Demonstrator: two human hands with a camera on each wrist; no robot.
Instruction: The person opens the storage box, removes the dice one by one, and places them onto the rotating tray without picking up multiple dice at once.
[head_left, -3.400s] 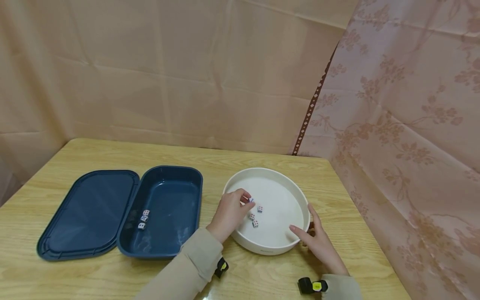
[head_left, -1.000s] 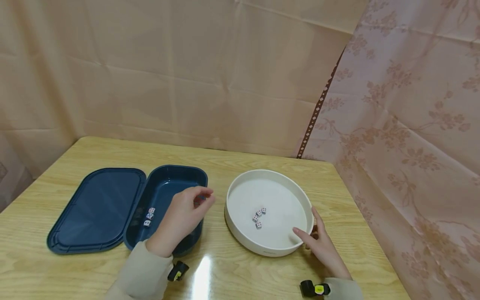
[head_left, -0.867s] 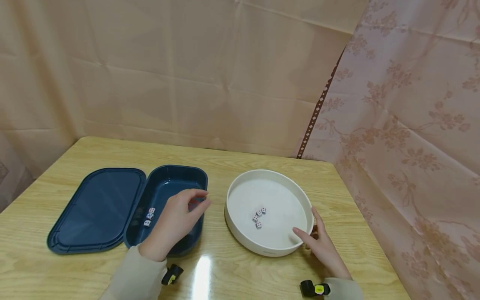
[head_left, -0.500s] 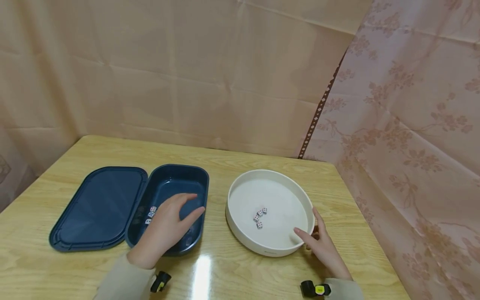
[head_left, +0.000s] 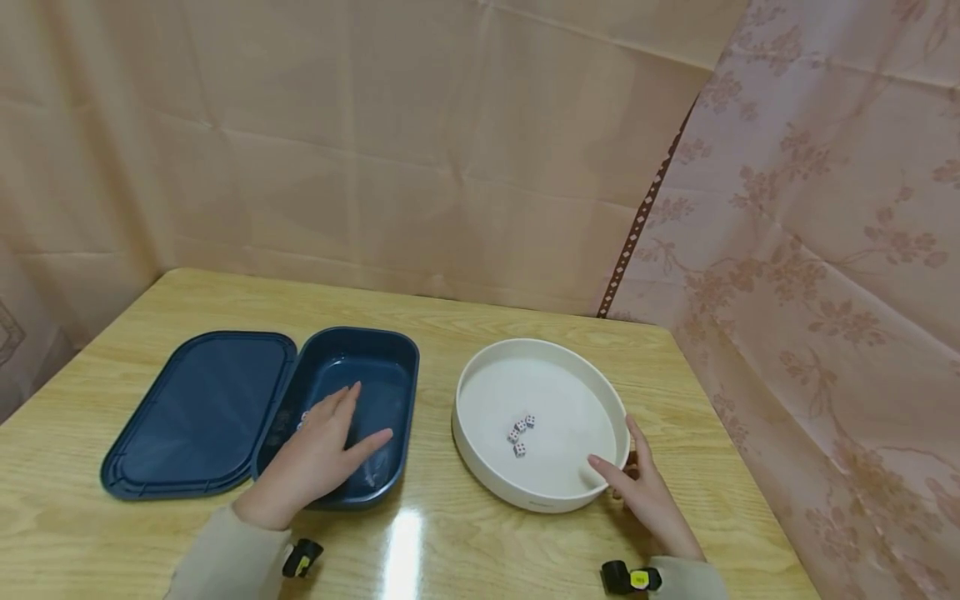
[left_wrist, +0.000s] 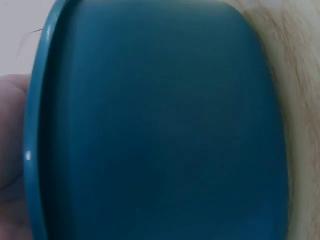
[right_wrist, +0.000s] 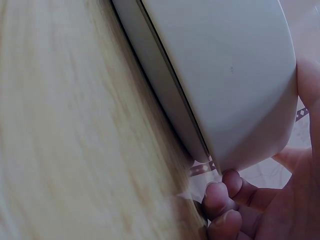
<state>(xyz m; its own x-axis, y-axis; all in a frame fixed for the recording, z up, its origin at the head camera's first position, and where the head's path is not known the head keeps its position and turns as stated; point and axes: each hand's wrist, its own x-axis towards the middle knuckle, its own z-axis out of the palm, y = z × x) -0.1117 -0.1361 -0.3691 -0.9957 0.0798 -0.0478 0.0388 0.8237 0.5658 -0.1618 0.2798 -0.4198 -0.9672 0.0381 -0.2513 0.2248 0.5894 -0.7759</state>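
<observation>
My left hand (head_left: 315, 454) is over the dark blue rectangular box (head_left: 386, 367), its fingers extended and the thumb spread apart. Beneath it, white dice (head_left: 303, 417) inside the box are partly covered by the hand. In the left wrist view, the box wall (left_wrist: 165, 125) hides most of the fingers. My right hand (head_left: 645, 492) grips the side of a white round tray (head_left: 555, 375), with the thumb over the rim. The right wrist view has curled fingertips (right_wrist: 217, 197) at the tray's lower edge. Several white dice (head_left: 517, 435) lie in a crooked row on the tray floor.
A dark blue lid (head_left: 198, 417) lies flat on the wooden table (head_left: 435, 333), against the box's left side. Beige cloth (head_left: 405, 167) hangs behind the table, and pink floral cloth (head_left: 817, 250) hangs on the right.
My left hand has let go of a die among the others in the white tray and moved left over the blue box, its fingers spreading. My right hand has stayed on the tray.
</observation>
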